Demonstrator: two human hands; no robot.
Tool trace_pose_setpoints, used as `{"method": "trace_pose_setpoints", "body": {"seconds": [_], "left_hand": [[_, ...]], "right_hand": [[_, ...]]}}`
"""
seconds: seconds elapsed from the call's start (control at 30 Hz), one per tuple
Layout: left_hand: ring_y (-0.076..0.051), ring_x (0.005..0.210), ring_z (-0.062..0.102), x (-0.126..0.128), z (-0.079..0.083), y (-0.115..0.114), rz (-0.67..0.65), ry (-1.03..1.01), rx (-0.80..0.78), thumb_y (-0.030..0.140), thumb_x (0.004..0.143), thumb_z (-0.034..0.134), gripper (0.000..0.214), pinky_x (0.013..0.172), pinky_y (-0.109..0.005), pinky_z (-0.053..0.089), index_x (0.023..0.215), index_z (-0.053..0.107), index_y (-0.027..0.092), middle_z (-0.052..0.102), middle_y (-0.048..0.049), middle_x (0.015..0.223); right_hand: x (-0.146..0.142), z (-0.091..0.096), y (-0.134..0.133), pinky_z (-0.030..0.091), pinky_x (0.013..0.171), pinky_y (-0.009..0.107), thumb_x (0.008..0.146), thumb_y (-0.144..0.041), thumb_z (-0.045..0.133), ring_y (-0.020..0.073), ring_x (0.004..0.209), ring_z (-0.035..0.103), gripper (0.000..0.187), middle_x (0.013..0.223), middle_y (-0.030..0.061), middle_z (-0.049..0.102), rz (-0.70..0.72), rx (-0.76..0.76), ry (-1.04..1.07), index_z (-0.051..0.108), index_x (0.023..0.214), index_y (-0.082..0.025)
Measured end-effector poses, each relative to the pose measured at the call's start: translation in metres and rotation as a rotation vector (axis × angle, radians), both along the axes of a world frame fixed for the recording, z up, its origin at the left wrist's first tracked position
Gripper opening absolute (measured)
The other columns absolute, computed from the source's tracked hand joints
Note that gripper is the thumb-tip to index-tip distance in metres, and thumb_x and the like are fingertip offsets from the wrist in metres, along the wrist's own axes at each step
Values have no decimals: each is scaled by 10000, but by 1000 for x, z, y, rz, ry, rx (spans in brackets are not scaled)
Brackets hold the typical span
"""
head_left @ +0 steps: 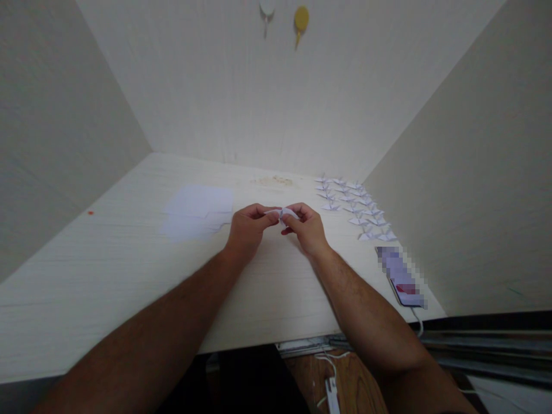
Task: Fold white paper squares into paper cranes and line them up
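Above the middle of the white table, a small folded piece of white paper (283, 213) is pinched between my two hands. My left hand (251, 226) grips its left side, thumb on top and fingers closed behind. On the other side my right hand (307, 225) holds it between thumb and curled fingers. Pointed wing-like ends show on the paper, so it looks like an origami crane; the fingers cover much of it. Rows of finished-looking white paper cranes (354, 202) stand to the right. White paper sheets (198, 201) lie flat to the left of my hands.
A phone (399, 276) with a cable lies near the table's right edge. Pale walls enclose the table (129, 276) at the back and sides. Two hooks, one white (267, 8) and one yellow (301, 19), are on the back wall. A power strip (332, 395) lies on the floor.
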State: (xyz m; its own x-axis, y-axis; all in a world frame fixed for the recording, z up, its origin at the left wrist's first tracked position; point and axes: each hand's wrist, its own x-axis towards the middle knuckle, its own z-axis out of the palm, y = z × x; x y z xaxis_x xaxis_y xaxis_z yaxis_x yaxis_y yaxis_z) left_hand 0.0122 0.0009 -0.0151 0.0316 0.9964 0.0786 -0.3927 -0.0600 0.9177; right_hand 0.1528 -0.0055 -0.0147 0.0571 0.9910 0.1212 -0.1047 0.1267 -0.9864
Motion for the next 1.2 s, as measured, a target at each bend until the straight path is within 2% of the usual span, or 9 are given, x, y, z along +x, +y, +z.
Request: {"method": "trace_pose_setpoints", "body": {"seconds": [0.2,0.43,0.67,0.83,1.2], "left_hand": [[-185,821,698,-1,0,0,4,65,51,284,654,846,183,864,-362,545,704,724,157,769,-77,899],[-182,812,699,1,-3,0,-23,-46,4,275,625,861,204,864,-365,547,680,706,155,763,-71,857],[-175,813,692,1,-6,2,-43,-68,10,261,638,851,196,855,-362,547,689,695,154,760,-63,857],[-163,784,682,0,-4,3,-45,-128,-45,245,602,865,236,842,-356,553,645,656,144,740,-53,794],[-155,761,675,0,-1,2,-69,-153,-56,206,605,845,208,808,-342,549,624,645,152,742,-41,786]], "right_hand": [[-4,4,-1,544,505,234,683,-351,772,106,604,601,241,708,-25,669,-27,-8,12,622,792,-197],[-5,4,-2,545,504,243,684,-353,759,109,605,587,228,717,-19,670,-32,-26,15,619,773,-196],[-4,3,-2,539,499,237,688,-351,760,105,598,586,225,723,-19,675,-30,-21,14,619,772,-196],[-2,1,-1,552,508,243,688,-370,761,105,600,576,241,691,-30,642,-16,-18,24,651,813,-196],[-4,3,-2,539,485,238,685,-328,743,105,573,560,179,647,-30,628,-35,-36,49,646,750,-193]]}}
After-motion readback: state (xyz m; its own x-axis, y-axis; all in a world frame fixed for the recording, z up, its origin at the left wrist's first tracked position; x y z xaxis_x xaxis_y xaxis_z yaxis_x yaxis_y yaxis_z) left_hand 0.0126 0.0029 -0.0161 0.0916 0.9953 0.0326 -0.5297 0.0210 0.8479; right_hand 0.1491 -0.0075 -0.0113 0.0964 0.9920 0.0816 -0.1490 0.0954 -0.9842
